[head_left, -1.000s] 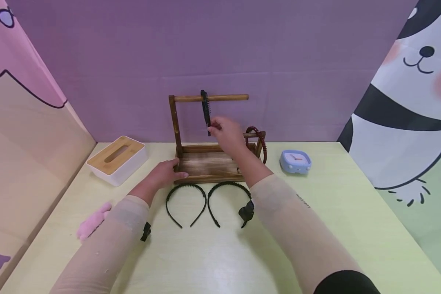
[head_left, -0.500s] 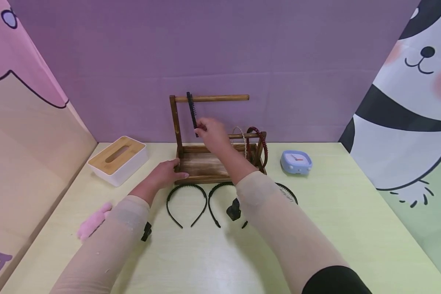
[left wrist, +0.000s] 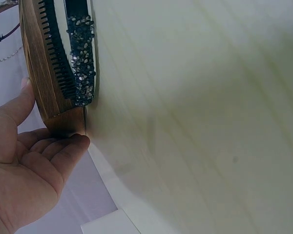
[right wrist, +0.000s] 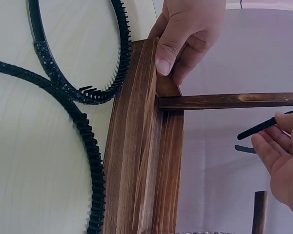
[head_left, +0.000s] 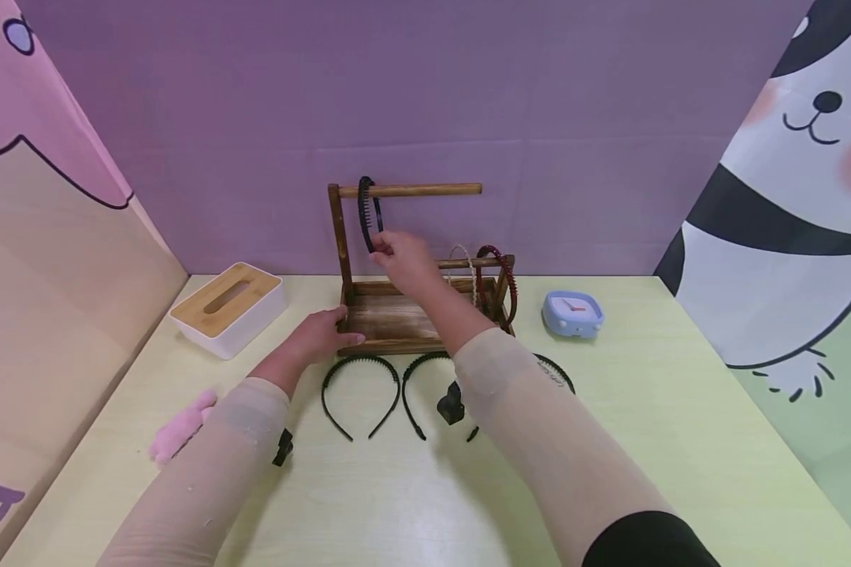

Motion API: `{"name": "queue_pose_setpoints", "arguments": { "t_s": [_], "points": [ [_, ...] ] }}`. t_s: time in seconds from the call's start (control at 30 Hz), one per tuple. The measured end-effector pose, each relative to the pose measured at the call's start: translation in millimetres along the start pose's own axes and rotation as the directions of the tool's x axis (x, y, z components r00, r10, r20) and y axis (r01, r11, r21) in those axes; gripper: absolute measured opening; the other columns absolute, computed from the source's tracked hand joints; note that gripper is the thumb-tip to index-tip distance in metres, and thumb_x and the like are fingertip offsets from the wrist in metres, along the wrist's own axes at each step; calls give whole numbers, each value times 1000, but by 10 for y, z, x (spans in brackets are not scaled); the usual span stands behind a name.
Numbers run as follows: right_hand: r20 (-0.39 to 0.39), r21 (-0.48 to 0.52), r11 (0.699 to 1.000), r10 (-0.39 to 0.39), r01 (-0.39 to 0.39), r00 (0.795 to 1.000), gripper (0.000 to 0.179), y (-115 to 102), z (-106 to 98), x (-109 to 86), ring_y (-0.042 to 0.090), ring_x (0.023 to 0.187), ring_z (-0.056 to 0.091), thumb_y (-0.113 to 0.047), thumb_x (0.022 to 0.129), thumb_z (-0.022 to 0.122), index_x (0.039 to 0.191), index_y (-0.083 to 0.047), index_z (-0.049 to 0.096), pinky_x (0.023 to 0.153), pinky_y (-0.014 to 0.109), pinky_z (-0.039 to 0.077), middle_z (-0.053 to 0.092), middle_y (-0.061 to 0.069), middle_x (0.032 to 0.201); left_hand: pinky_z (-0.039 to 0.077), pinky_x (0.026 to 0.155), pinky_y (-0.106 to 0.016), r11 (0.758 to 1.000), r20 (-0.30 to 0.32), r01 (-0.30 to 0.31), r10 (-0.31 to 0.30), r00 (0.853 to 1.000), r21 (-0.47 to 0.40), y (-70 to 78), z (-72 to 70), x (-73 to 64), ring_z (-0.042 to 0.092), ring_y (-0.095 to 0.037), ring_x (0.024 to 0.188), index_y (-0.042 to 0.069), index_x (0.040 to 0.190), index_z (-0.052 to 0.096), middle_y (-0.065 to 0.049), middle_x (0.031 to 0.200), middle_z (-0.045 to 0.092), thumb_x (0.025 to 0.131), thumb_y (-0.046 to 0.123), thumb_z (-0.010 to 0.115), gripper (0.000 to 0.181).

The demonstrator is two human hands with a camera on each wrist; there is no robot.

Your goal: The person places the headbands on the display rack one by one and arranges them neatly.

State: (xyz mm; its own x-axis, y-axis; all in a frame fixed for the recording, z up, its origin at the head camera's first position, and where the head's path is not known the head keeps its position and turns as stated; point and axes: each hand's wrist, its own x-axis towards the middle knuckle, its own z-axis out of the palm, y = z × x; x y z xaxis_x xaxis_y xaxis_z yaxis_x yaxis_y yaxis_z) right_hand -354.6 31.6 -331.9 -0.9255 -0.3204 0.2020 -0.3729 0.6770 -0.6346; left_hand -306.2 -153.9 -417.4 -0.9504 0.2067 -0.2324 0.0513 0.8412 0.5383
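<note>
A wooden rack (head_left: 342,244) with a shallow tray base stands at the back of the table. My left hand (head_left: 317,334) grips the tray's left end, thumb on one side and fingers on the other in the left wrist view. A black toothed headband (head_left: 364,211) hangs over the upper bar, close to the left post. My right hand (head_left: 406,264) pinches a lower end of it; both its tips show in the right wrist view. On the lower bar hang a dark red headband (head_left: 513,299) and a pale beaded headband (head_left: 472,274).
In front of the rack lie a black headband (head_left: 323,390), another black headband (head_left: 406,398) and a third one (head_left: 559,372) partly behind my right arm. A tissue box (head_left: 228,315) and pink plush toy (head_left: 182,429) are left; a blue clock (head_left: 573,315) is right.
The black headband has slid left along the upper bar with my right hand, then turned a little so both its sides show. My left hand has stayed on the rack.
</note>
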Motion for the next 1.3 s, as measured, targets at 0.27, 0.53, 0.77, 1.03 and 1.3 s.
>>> {"name": "queue_pose_setpoints", "arguments": {
  "t_s": [0.27,0.53,0.77,1.03,1.3],
  "points": [
    [-22,46,998,31,-30,999,29,-16,-38,-11,17,94,60,-42,99,56,110,-17,63,80,35,53,67,1,105,26,119,-51,1000,-3,7,-7,1000,-16,3,6,1,25,-37,147,5,157,21,-20,159,29,95,43,62,83],
    [-21,-44,999,-8,7,1000,22,-42,-23,20,18,80,57,-38,100,55,97,-16,57,64,31,48,65,-1,92,27,119,-51,1000,1,9,-9,1000,-21,39,18,-20,25,-37,147,6,157,21,-20,159,29,95,43,62,83],
    [6,-95,995,-32,32,999,22,-100,-19,46,17,76,55,-38,100,54,94,-17,55,63,29,45,63,-3,88,27,119,-50,1000,-2,-11,11,1000,-11,68,35,-9,26,-37,147,5,156,22,-20,158,30,95,43,62,82],
    [59,-101,995,11,-5,998,38,-79,-33,24,20,108,62,-40,101,54,128,-14,60,92,35,53,67,3,118,26,119,-50,1000,0,-18,18,1000,-12,67,49,-4,25,-37,147,5,157,21,-20,159,28,96,43,61,82],
    [156,-155,988,20,4,987,56,-17,-117,-125,25,129,54,-42,101,52,146,-9,46,106,40,46,56,11,142,27,119,-50,1000,-10,-26,26,1000,-3,48,10,-9,26,-37,147,3,156,22,-21,158,30,96,42,61,81]
  ]
}}
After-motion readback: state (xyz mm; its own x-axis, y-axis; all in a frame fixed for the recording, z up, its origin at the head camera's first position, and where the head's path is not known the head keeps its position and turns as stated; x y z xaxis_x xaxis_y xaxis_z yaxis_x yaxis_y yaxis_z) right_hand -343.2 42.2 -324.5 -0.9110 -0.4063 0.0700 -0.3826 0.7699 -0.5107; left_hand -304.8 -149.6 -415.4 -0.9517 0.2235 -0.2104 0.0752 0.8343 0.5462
